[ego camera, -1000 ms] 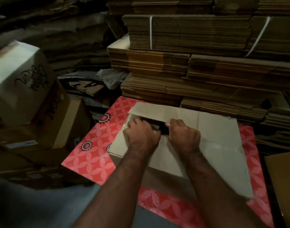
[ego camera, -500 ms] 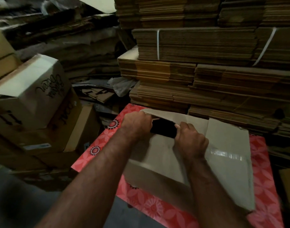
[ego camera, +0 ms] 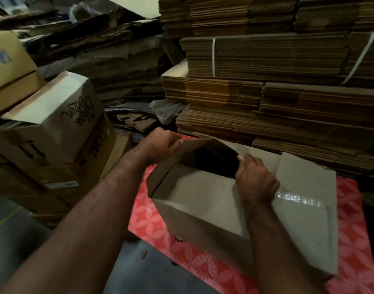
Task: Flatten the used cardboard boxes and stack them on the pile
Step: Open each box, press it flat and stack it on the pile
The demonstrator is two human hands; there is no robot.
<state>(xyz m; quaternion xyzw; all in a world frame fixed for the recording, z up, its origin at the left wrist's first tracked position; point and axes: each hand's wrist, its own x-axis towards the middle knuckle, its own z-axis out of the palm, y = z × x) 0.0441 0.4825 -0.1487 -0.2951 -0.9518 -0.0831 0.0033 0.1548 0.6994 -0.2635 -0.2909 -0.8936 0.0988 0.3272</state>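
Note:
A plain brown cardboard box lies on a red flower-patterned sheet, its top partly pulled apart with a dark gap showing inside. My left hand grips the far flap at the box's upper left corner. My right hand holds the edge of the near flap at the right of the gap. A strip of clear tape shines on the box top at the right. Behind the box rise tall stacks of flattened cardboard.
Several unflattened boxes are stacked at the left, one with dark script lettering. Loose flattened cardboard fills the back left. Crumpled plastic lies beside the stacks. White straps bind some bundles. Grey floor shows at the bottom.
Both hands have pulled the flaps apart, so the dark gap is much wider. The left hand has moved up and left with its flap; the box has lifted off the sheet.

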